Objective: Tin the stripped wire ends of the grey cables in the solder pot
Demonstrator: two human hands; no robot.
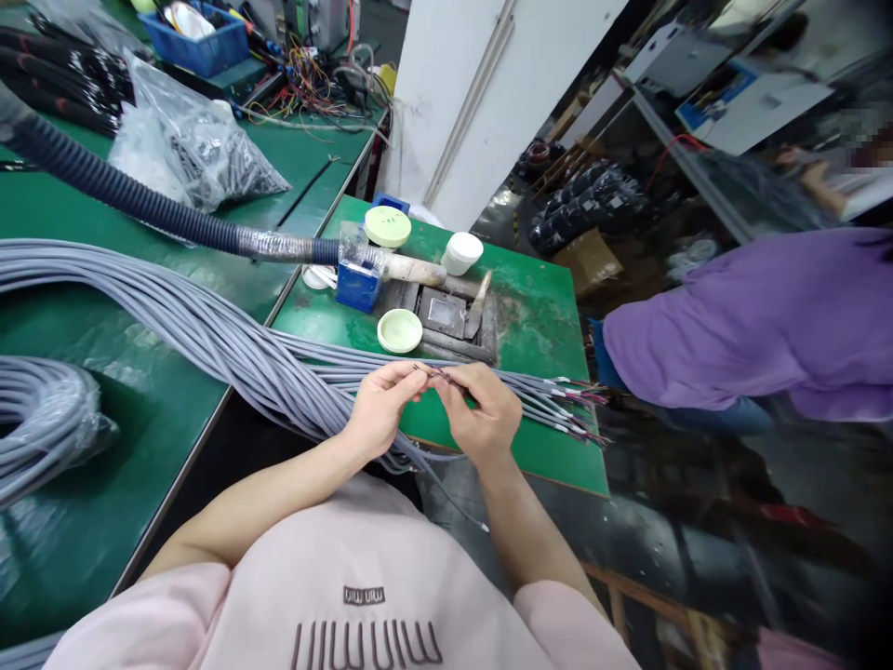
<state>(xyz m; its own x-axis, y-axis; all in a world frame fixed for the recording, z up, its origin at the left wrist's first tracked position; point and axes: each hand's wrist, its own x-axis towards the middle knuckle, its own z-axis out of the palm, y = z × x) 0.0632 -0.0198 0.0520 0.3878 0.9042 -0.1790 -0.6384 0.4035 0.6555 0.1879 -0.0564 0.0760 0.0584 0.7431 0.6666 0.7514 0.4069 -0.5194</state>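
My left hand (385, 402) and my right hand (483, 409) meet in front of my chest, over the near edge of the small green table. Both pinch thin dark wires (438, 372), which spread out between my fingertips. Beneath and behind my hands runs a thick bundle of grey cables (279, 368). To the right, the cable ends (568, 395) lie on the table, with white sleeves and stripped reddish and dark wires. One loose cable hangs down toward the floor with a white tip (484, 528).
Beyond my hands sit a soldering pot (444, 314), a pale green lid (400, 330), a white jar (463, 251) and a blue box (358, 284). A ribbed hose (160, 200) crosses from the left. A person in a purple top (753, 316) is at the right.
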